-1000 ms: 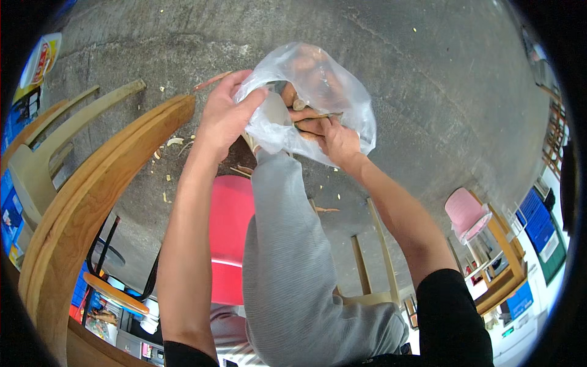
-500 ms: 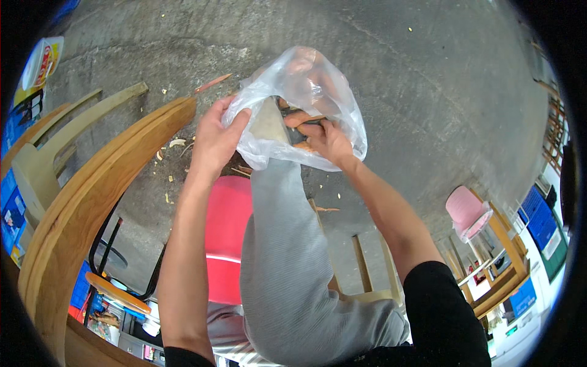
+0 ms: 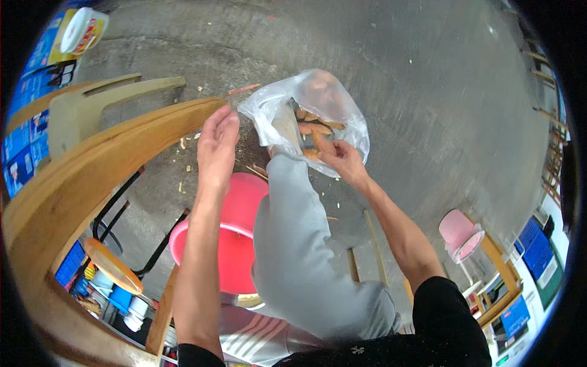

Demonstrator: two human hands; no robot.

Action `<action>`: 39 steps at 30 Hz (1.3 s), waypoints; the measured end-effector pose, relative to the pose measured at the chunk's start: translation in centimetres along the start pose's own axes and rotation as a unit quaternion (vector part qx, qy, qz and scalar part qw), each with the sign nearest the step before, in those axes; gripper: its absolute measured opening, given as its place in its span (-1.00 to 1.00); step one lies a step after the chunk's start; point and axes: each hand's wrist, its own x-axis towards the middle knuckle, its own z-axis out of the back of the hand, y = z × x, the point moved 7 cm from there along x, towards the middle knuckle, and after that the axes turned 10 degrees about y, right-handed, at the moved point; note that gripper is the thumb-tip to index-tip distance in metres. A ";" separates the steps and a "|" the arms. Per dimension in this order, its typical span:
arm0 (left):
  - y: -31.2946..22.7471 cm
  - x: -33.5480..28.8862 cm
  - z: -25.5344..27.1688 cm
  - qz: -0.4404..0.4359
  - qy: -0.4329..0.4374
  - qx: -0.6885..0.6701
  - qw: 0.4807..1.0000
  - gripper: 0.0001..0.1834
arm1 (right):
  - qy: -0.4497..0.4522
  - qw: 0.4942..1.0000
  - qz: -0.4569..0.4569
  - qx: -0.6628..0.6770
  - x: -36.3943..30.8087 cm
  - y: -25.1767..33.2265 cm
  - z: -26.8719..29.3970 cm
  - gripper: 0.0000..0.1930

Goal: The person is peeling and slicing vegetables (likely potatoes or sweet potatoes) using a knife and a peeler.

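A clear plastic bag (image 3: 354,116) sits just beyond my grey-trousered knee, its mouth spread wide. Inside lie several orange-brown, elongated root pieces (image 3: 315,127); they look like sweet potatoes or carrots, but I cannot tell which. My right hand (image 3: 347,160) is at the bag's near right side, its fingers closed on one of the root pieces. To the left of the bag, apart from its rim, my left hand (image 3: 219,144) hangs with loosely stretched fingers and holds nothing. Below it, left of my leg, is a red plastic basin (image 3: 238,202).
A curved wooden armrest (image 3: 153,131) runs along my left, beside a beige plastic chair (image 3: 76,119). Scraps of peel (image 3: 182,144) dot the concrete floor. A white bucket (image 3: 82,30) stands far left. At the right are a pink bucket (image 3: 457,229) and a wooden stool.
My left hand has let go of the bag's rim and moved away to the left. My right hand has drawn back slightly toward the bag's near edge. The red basin shows more fully.
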 end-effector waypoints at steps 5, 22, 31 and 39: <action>-5.7 -14.6 3.1 -0.020 -0.076 -0.093 0.993 -0.38 | 0.080 0.920 0.032 0.383 -10.7 13.2 0.7 -0.37; -7.9 -60.7 3.3 -0.228 -0.157 -0.286 0.918 -0.48 | 0.445 0.824 0.126 0.327 -51.5 32.5 -24.2 -0.40; 1.4 -68.9 7.1 -0.302 -0.109 -0.629 0.708 -0.48 | 0.286 0.894 0.339 -0.060 -59.5 30.3 -30.9 -0.51; 8.2 -66.0 11.1 -0.246 -0.099 -0.611 0.746 -0.44 | 0.174 0.881 0.366 -0.245 -57.3 37.4 -26.5 -0.43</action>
